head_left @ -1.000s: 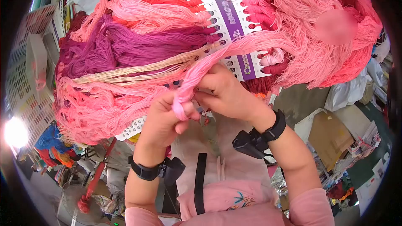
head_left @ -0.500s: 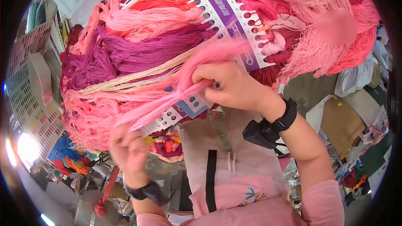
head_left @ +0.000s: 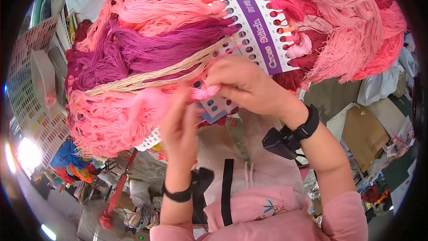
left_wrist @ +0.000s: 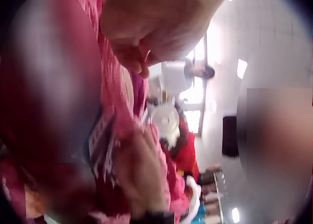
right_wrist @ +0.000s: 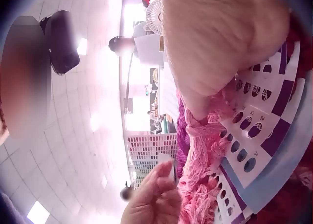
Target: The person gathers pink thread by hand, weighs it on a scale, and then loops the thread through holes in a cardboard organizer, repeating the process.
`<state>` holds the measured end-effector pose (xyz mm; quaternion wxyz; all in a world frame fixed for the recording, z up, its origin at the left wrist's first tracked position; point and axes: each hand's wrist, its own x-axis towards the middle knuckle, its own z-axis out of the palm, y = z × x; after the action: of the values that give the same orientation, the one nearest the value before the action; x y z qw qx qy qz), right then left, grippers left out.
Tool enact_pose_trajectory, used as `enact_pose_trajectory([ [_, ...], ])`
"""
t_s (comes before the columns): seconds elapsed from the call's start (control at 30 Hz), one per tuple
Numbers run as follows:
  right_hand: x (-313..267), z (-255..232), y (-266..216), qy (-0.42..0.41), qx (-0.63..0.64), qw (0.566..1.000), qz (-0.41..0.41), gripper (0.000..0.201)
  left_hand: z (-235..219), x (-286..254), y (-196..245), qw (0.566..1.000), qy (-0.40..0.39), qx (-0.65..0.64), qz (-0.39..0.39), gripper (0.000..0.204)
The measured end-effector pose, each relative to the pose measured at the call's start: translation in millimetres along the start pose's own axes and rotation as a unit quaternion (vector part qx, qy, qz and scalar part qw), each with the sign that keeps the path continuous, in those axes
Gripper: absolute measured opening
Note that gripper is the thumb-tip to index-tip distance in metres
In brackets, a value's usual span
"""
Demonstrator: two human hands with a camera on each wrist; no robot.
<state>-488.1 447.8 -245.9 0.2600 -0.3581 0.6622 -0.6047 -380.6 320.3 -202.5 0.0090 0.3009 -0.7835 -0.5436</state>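
My right hand [head_left: 247, 85] pinches a skein of pink embroidery thread [head_left: 207, 92] at its looped knot, along the edge of a punched white thread card [head_left: 216, 106]. In the right wrist view, the skein [right_wrist: 198, 150] hangs down from the fingertips beside several stacked cards [right_wrist: 249, 160] with numbered holes. Motion blurs my left hand [head_left: 180, 129], which is just left of the knot. Its fingers look fairly straight in the right wrist view, where the left hand [right_wrist: 156, 199] is next to the hanging strands.
A "Cross Stitch" card [head_left: 258, 22] with a purple band holds skeins on both sides. Purple [head_left: 129, 53], cream [head_left: 156, 75] and pink bundles [head_left: 341, 31] spread around it. A red-poled fan [head_left: 111, 205] stands lower left, white baskets [head_left: 31, 71] farther left, and cardboard [head_left: 365, 138] at right.
The left hand first was at the knot, swept down-left along the strands, then came back up-right towards the right hand. The skein's loose upper length has been drawn down to a small knot.
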Motion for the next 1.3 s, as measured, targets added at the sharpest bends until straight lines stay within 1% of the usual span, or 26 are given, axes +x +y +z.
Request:
enact_pose_trajectory([
  [0.03,-1,0,-1,-0.003,0.0,1.0,-0.001,0.011,9,5,-4,0.998,-0.061,-0.015,-0.01,0.022],
  [0.1,-4,-1,-3,0.017,0.149,0.98,0.134,0.01,10,15,-9,0.997,-0.054,-0.025,-0.054,0.018],
  [0.17,-3,1,-6,0.043,0.118,0.984,0.125,0.011,2,17,-9,0.993,-0.051,-0.034,-0.101,0.015],
  [0.2,-2,2,-11,0.047,0.156,0.974,0.156,0.013,-5,18,-5,0.996,-0.045,0.079,-0.013,0.012],
  [0.27,2,3,-13,0.058,0.193,0.962,0.185,0.016,-18,17,-3,0.956,-0.024,0.244,0.164,0.007],
  [0.3,3,4,-11,0.041,0.07,0.988,0.131,0.02,-24,13,0,0.955,-0.029,0.243,0.166,0.007],
  [0.33,4,6,-11,0.02,-0.054,0.995,0.077,0.025,-31,8,4,0.958,-0.046,0.255,0.124,0.007],
  [0.37,3,9,-10,0.021,-0.056,0.995,0.08,0.025,-38,5,8,0.958,-0.062,0.267,0.081,0.007],
  [0.4,1,13,-8,0.026,-0.114,0.99,0.075,0.028,-45,3,12,0.959,-0.064,0.266,0.08,0.007],
  [0.43,1,18,-6,0.03,-0.171,0.983,0.068,0.031,-53,3,15,0.967,-0.087,0.237,0.025,0.007],
  [0.5,0,25,-2,0.041,-0.168,0.982,0.08,0.032,-79,-2,13,0.978,-0.089,0.162,-0.093,0.012],
  [0.57,0,28,2,0.085,-0.197,0.975,0.052,0.03,-114,1,22,0.963,-0.117,0.154,-0.188,0.016],
  [0.7,2,32,-2,0.099,-0.189,0.976,0.031,0.028,-138,4,25,0.961,-0.156,0.084,-0.215,0.015],
  [0.77,1,29,3,0.091,-0.187,0.977,0.04,0.028,-133,13,26,0.985,0.105,-0.039,-0.133,0.02],
  [0.8,2,26,0,0.082,-0.2,0.976,0.026,0.027,-135,13,39,0.975,0.138,-0.103,-0.138,0.037],
  [0.83,2,25,-4,0.083,-0.2,0.976,0.016,0.027,-136,7,38,0.976,0.144,-0.103,-0.13,0.037],
  [0.87,3,25,-9,0.077,-0.168,0.982,0.047,0.027,-139,-4,33,0.929,0.009,-0.339,-0.15,0.044],
  [0.9,3,26,-14,0.068,-0.134,0.986,0.078,0.027,-139,-13,31,0.813,-0.126,-0.547,-0.156,0.052],
  [0.97,3,34,-30,0.085,-0.143,0.985,0.039,0.027,-95,-21,58,0.75,0.018,-0.594,-0.291,0.069],
  [1.03,1,45,-50,0.094,0.073,0.989,0.082,0.021,-77,-17,37,0.688,-0.233,-0.665,-0.171,0.087],
  [1.07,1,50,-61,0.088,0.07,0.991,0.077,0.021,-71,-15,37,0.688,-0.23,-0.669,-0.165,0.087],
  [1.1,2,56,-72,0.047,0.281,0.941,0.18,0.017,-65,-13,38,0.671,-0.236,-0.68,-0.176,0.09],
  [1.13,1,60,-78,0.005,0.475,0.835,0.276,0.012,-62,-12,38,0.654,-0.24,-0.692,-0.189,0.093],
  [1.23,-7,70,-71,-0.067,0.493,0.827,0.263,0.014,-64,-10,35,0.649,-0.269,-0.685,-0.192,0.095],
  [1.27,-8,68,-67,-0.093,0.406,0.868,0.272,0.013,-66,-10,33,0.649,-0.267,-0.686,-0.19,0.095],
  [1.3,-8,62,-67,-0.094,0.404,0.868,0.272,0.013,-67,-9,31,0.64,-0.258,-0.696,-0.201,0.096],
])
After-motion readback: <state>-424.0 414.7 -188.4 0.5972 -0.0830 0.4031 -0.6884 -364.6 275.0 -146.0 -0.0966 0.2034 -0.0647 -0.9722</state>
